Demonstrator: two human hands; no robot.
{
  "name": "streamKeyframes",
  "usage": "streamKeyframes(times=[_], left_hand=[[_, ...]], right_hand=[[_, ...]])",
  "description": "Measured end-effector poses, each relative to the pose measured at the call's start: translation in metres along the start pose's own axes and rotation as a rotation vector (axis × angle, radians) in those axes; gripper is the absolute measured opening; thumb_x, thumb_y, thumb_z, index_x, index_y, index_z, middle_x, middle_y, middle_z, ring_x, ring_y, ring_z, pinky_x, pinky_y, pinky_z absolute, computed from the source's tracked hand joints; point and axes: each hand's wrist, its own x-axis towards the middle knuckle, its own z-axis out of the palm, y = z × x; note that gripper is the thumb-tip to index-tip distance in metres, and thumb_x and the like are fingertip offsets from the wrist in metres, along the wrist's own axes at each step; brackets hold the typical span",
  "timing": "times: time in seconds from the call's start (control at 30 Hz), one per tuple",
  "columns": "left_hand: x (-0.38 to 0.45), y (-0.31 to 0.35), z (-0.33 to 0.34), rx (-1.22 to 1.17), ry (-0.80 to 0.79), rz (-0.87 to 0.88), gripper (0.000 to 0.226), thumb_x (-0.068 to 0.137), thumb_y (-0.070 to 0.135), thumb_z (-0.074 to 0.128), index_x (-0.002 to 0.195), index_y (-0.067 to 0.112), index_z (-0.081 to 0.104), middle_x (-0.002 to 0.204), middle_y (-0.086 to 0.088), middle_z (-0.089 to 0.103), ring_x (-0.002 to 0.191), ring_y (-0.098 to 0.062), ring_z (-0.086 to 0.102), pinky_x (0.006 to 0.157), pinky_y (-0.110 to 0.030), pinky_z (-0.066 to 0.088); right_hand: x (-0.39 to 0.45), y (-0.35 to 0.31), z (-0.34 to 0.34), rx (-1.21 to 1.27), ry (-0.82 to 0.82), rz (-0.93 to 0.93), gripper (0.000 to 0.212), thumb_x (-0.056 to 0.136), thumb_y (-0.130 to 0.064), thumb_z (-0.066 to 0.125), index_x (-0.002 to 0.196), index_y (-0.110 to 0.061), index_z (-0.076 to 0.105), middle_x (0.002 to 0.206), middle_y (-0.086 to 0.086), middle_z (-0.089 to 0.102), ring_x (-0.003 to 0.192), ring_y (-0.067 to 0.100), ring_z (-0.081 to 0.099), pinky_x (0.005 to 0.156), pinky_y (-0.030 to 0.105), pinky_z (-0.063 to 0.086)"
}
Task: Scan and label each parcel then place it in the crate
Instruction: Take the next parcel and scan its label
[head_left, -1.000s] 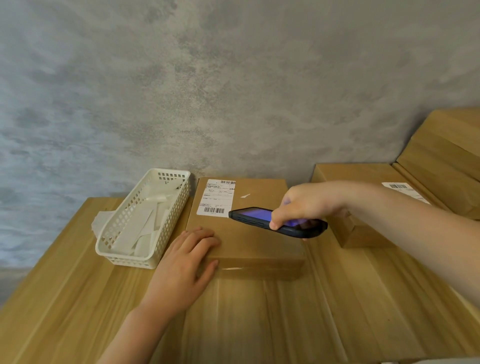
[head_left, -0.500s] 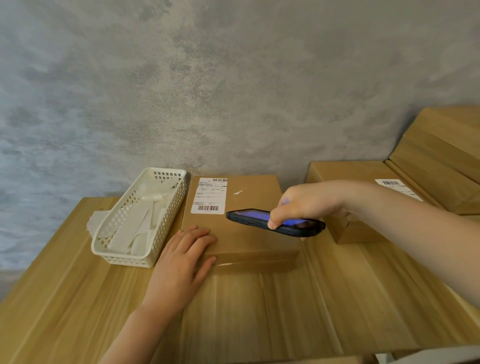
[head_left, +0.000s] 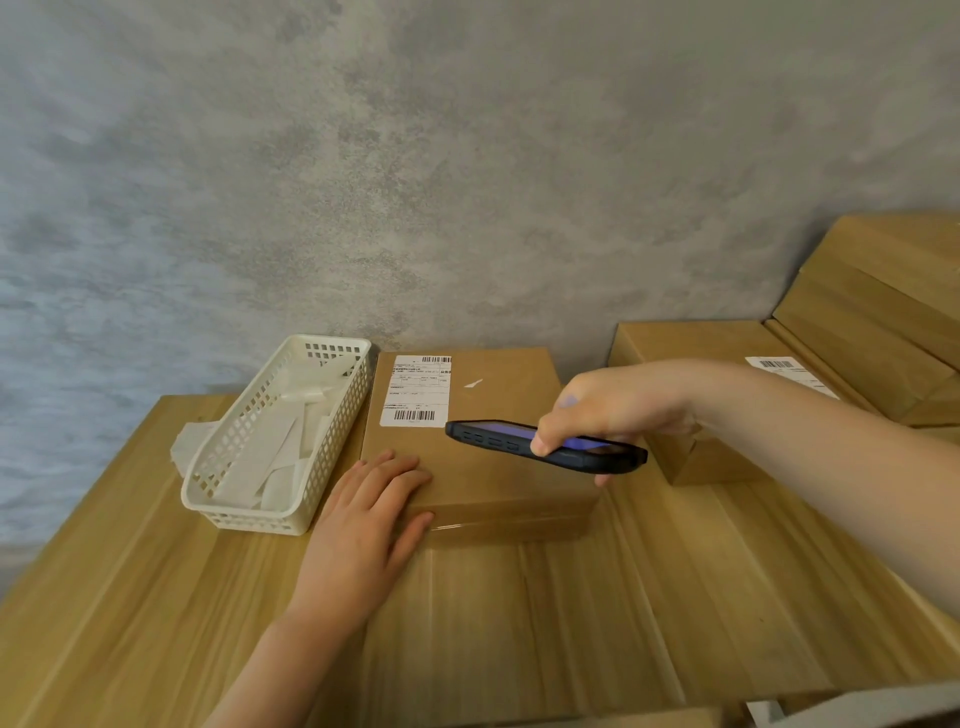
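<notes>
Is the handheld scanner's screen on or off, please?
On: the scanner screen glows blue-violet beneath the right hand gripping it.

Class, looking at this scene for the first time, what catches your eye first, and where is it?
The right hand holds a dark handheld scanner above the central parcel, beside its white shipping label. The left hand rests flat on the parcel's near-left corner. A white basket of paper strips sits left.

basket (head_left: 291, 441) blocks left | stacked boxes (head_left: 779, 364) block right — near table (head_left: 571, 613) free
</notes>
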Motion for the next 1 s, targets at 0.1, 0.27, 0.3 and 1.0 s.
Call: streamKeyframes(times=[0.1,0.27,0.3,1.0], left_hand=[[0.000,0.001,-0.001,0.003,-0.004,-0.005,0.043,0.095,0.049,0.045,0.126,0.024,0.061,0.134,0.008,0.057,0.136,-0.017,0.044,0.115,-0.041,0.032],[0.000,0.002,-0.001,0.007,-0.003,-0.004,0.043,0.095,0.048,0.044,0.125,0.023,0.062,0.135,0.007,0.057,0.137,-0.018,0.044,0.117,-0.040,0.029],[0.000,0.002,0.000,0.006,-0.002,-0.006,0.043,0.095,0.048,0.044,0.126,0.023,0.061,0.135,0.006,0.057,0.137,-0.018,0.043,0.118,-0.040,0.028],[-0.002,0.000,0.002,0.001,0.003,0.036,0.041,0.095,0.043,0.045,0.127,0.021,0.059,0.137,0.003,0.055,0.139,-0.020,0.041,0.119,-0.042,0.026]], right_hand=[[0.000,0.000,-0.001,0.006,0.006,0.007,0.048,0.083,-0.053,0.063,0.096,-0.006,0.067,0.087,0.010,0.068,0.081,0.029,0.074,0.065,0.026,0.052],[0.007,0.021,-0.009,-0.089,0.272,0.099,0.055,0.071,-0.063,0.066,0.076,-0.008,0.062,0.065,0.004,0.056,0.057,0.022,0.053,0.057,0.029,0.035],[0.011,0.029,-0.011,-0.094,0.352,0.131,0.053,0.072,-0.062,0.066,0.073,-0.010,0.058,0.064,0.003,0.051,0.056,0.021,0.048,0.056,0.030,0.031],[0.100,0.130,0.059,-0.180,0.652,0.455,0.084,0.077,-0.069,0.059,0.131,-0.006,0.046,0.124,0.016,0.048,0.110,0.030,0.050,0.079,0.034,0.040]])
